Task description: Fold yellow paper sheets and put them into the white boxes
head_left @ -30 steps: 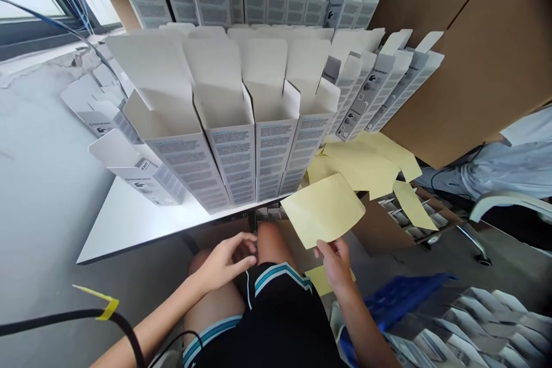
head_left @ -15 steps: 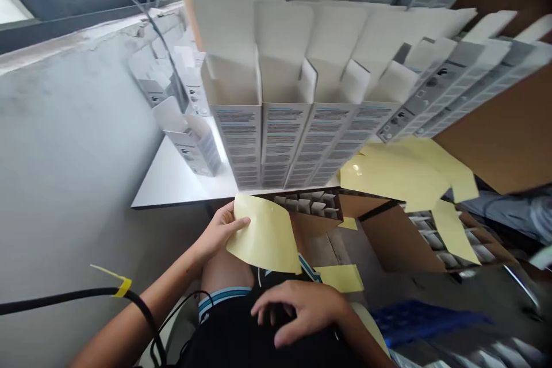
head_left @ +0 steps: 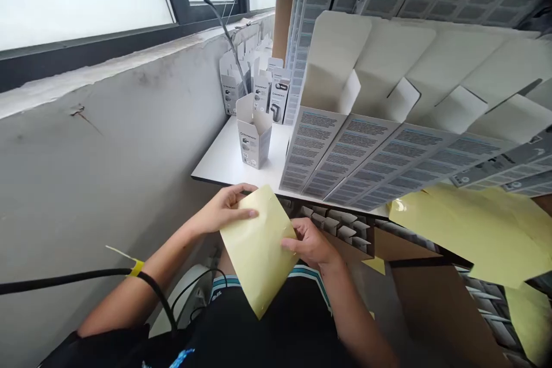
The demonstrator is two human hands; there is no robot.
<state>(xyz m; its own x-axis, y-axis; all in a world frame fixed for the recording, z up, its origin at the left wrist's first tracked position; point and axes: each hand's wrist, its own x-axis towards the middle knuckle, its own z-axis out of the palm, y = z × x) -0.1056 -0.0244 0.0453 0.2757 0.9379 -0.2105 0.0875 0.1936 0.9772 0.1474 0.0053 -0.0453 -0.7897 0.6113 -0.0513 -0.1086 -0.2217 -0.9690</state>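
Observation:
A pale yellow sheet of paper [head_left: 261, 259] is held over my lap, tilted so that one corner points down. At its upper left edge my left hand [head_left: 226, 207] pinches it, thumb on top and fingers behind. My right hand [head_left: 309, 241] grips the right edge the same way. Just beyond the sheet is the white table [head_left: 219, 155], where a small open-topped printed carton [head_left: 254, 141] stands upright. To its right rises a row of tall white cartons [head_left: 345, 138] with their top flaps up.
More yellow sheets [head_left: 470, 230] lie at the table's right side. Below the table edge, brown boxes [head_left: 414, 299] stand on the floor, one with several cartons [head_left: 340, 224] inside. A black cable [head_left: 77, 280] crosses my left arm. The wall [head_left: 107, 155] bounds the left.
My right hand has come up from my lap and taken hold of the sheet's right edge. The sheet has turned and flattened in my hands. The view has swung left.

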